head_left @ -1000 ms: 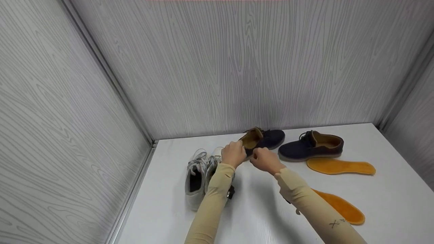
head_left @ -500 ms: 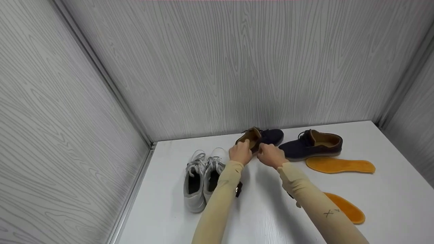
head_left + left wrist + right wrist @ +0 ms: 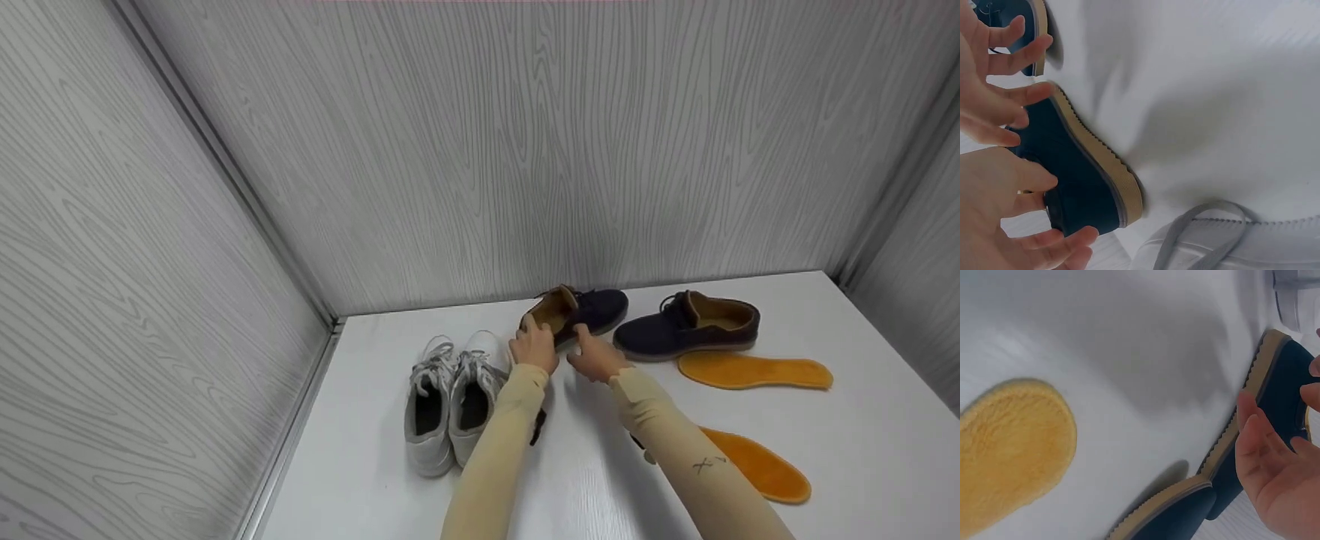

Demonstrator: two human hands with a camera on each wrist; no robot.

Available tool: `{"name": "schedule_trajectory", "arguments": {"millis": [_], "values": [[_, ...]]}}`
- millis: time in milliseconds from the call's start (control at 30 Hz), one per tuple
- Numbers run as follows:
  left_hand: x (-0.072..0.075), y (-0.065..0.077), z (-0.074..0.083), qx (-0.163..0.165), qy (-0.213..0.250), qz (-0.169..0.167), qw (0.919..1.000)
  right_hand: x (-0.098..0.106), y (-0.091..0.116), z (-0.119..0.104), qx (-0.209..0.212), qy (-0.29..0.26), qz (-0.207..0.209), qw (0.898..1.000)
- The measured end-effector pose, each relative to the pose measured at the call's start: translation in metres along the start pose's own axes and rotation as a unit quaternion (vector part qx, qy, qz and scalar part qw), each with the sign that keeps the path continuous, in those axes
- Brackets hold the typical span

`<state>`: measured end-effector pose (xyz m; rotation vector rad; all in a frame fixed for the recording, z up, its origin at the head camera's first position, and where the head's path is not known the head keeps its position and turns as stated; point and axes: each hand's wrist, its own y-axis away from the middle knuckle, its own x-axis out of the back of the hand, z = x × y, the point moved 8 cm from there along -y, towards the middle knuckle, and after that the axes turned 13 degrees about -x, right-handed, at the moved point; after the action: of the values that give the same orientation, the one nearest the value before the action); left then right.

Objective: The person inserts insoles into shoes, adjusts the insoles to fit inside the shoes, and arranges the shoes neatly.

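Observation:
A navy lace-up shoe (image 3: 604,306) with a tan lining lies near the back wall, its opening toward me. My left hand (image 3: 535,351) is at its heel end, fingers spread; in the left wrist view, the fingertips (image 3: 1088,235) are close around the heel of the navy shoe (image 3: 1081,169). At the shoe's near side is my right hand (image 3: 598,357). The right wrist view has that hand (image 3: 1275,467) with loosely bent fingers and a fingertip overlapping the pale ribbed sole edge. Neither hand is closed around the shoe.
To the right stands the matching navy shoe (image 3: 652,334). In front of it lies one orange insole (image 3: 754,370), and another orange insole (image 3: 769,469) is nearer me. Two white sneakers (image 3: 429,405) stand side by side at left. Grey wood-grain walls (image 3: 480,150) enclose the white table (image 3: 352,480).
My left hand has moved right, away from over the white sneakers, to the navy shoe's heel. Both hands have gone from curled to more spread fingers.

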<state>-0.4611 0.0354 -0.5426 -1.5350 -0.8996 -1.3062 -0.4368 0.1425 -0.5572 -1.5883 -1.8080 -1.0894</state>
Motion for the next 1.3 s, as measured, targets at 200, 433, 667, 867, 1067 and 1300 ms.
{"name": "schedule_trajectory", "arguments": {"millis": [200,433,667,867,1067,1300], "values": [[-0.007,0.001,0.002,0.008,0.015,0.008,0.9998,-0.017,-0.008,0.006,-0.045,-0.091,-0.025,0.995],[-0.004,0.005,0.007,-0.004,0.04,0.049,0.998,-0.033,-0.012,0.012,-0.065,-0.142,-0.03,0.987],[-0.004,0.004,0.009,-0.026,0.031,0.085,0.9955,-0.025,-0.018,0.019,-0.079,-0.156,-0.019,0.984],[-0.008,0.007,0.007,-0.028,0.058,0.1,0.9929,-0.02,-0.021,0.015,-0.063,-0.158,-0.026,0.985],[-0.001,0.009,0.016,-0.067,0.05,0.132,0.9878,-0.011,-0.02,0.014,-0.079,-0.165,-0.012,0.983],[0.009,0.016,0.026,-0.096,0.029,0.173,0.9798,0.004,-0.022,0.018,-0.096,-0.16,0.032,0.982]]}}
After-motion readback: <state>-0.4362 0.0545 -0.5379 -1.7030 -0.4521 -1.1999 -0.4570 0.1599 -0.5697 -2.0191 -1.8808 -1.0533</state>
